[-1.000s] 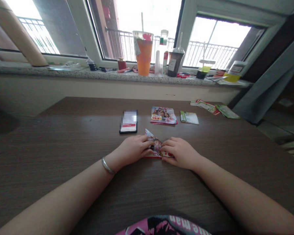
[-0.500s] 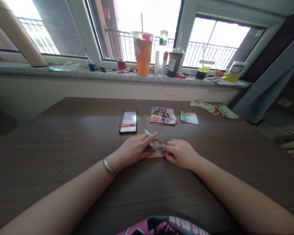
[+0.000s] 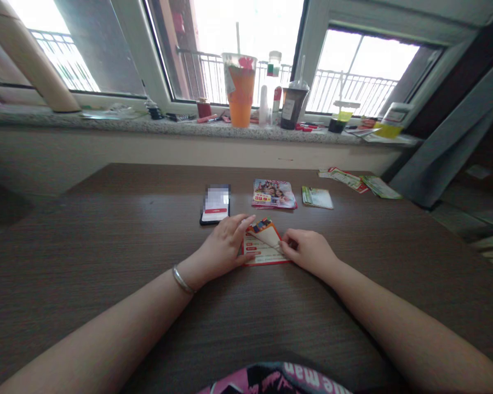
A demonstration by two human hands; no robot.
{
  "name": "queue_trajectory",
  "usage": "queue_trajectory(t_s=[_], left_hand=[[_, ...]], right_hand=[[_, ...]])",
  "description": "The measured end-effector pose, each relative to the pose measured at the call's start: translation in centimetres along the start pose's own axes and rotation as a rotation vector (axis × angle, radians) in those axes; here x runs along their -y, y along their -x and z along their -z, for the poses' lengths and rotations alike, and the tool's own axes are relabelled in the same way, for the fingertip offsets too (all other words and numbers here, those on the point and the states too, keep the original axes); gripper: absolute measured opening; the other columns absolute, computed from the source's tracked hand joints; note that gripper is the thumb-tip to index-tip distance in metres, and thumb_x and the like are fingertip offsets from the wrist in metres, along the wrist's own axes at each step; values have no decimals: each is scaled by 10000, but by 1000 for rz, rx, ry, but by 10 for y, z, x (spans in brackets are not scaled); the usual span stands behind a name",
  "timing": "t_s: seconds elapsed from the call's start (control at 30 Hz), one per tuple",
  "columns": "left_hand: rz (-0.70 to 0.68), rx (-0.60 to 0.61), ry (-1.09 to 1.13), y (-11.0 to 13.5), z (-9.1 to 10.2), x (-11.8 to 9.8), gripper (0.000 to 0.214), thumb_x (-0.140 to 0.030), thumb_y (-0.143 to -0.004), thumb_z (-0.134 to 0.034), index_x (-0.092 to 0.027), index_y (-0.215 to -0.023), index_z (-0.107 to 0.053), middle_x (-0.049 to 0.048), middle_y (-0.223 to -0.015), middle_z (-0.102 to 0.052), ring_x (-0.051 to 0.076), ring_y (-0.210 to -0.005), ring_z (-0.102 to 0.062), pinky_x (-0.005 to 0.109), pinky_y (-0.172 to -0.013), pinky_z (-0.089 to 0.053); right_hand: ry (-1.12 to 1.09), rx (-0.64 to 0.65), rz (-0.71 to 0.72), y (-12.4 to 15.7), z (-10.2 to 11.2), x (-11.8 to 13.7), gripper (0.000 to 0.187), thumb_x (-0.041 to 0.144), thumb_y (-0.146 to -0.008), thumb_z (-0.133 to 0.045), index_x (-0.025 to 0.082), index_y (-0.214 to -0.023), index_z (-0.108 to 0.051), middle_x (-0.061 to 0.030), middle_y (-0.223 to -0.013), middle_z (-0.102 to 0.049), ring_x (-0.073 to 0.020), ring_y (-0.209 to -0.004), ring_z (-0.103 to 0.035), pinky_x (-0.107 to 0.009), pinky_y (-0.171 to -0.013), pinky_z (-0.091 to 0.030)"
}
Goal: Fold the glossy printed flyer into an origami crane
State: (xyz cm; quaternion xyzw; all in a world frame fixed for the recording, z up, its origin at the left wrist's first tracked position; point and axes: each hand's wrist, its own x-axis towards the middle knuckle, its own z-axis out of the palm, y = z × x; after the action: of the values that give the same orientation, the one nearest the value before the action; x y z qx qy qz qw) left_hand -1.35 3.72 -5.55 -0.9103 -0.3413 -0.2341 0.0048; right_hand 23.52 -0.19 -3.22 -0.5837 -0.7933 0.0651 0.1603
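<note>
A printed paper flyer [image 3: 267,255] lies on the table in front of me, cream with red borders and red labels. Its upper part is turned over as a slanting pale flap, with an orange, multicoloured strip at the top. My right hand [image 3: 306,249] is closed, pinching the flyer's right side between thumb and fingers. At the left edge, my left hand [image 3: 227,241] rests with thumb and fingers apart, the thumb lying on the paper. A silver bangle [image 3: 183,279] circles my left wrist.
Beyond my hands lie a phone [image 3: 216,205], a stack of colourful flyers [image 3: 273,194] and a smaller green-white stack [image 3: 317,197]. More leaflets [image 3: 348,179] lie at the far right. Drinks, including an orange one [image 3: 241,93], line the windowsill [image 3: 168,126].
My right hand has shifted slightly right with the paper. The flap's picture side no longer shows; its pale side and more of the printed sheet do. My left fingers have lifted and spread.
</note>
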Motion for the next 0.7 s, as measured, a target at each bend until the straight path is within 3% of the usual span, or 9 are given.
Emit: queue_trajectory(t_s=[0.37,0.53,0.7], left_hand=[[-136,75,-110,-1,2,-5,535,-341,-923,-534,-258,-1424,-364,137,-1505,-299,301,-1387,-295,514,-1125,-277],[-170,143,-109,-2,1,-3,424,-332,-956,-483,-334,-1378,-445,70,-1520,-319,305,-1390,-293,524,-1120,-275],[-258,244,-79,-4,4,-3,375,-311,-947,-501,-334,-1321,-516,28,-1484,-405,309,-1384,-313,530,-1132,-247]], right_hand=[[-99,11,-261,-11,-2,-15,215,388,-847,-508,229,-754,-619,5,-708,-663,-144,-628,-560,-243,-546,-301],[-113,13,-296,-14,-5,-23,220,389,-844,-509,229,-729,-607,7,-716,-668,-147,-638,-566,-247,-551,-308],[-98,31,-273,-16,-8,-30,209,376,-840,-520,224,-732,-615,-7,-734,-677,-153,-659,-571,-251,-564,-313]])
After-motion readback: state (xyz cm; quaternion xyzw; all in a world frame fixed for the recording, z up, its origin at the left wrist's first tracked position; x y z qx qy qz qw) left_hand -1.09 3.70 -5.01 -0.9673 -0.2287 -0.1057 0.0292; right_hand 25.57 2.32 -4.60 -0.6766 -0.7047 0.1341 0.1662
